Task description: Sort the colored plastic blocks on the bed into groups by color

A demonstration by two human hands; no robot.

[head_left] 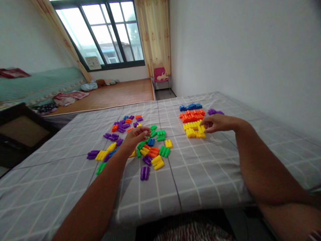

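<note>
My left hand (137, 135) hovers over a loose, mixed pile of plastic blocks, its fingers curled together. Whether anything is between them is too small to make out. Green blocks (161, 133) lie just beyond its fingertips. At the sorted rows, my right hand (214, 123) is closed with its fingertips at the right end of the yellow blocks (192, 126), pinching what looks like one of them. Behind that row are orange blocks (192, 115) and blue blocks (190, 107). A small group of purple blocks (215, 112) sits beyond my right hand.
The blocks lie on a grey checked cloth (200, 180) covering the table. Nearest the front edge of the pile is a purple block pair (144, 173). A white wall (245, 60) runs along the right. A dark cabinet (22, 130) stands left; a pink chair (159, 73) is farther back.
</note>
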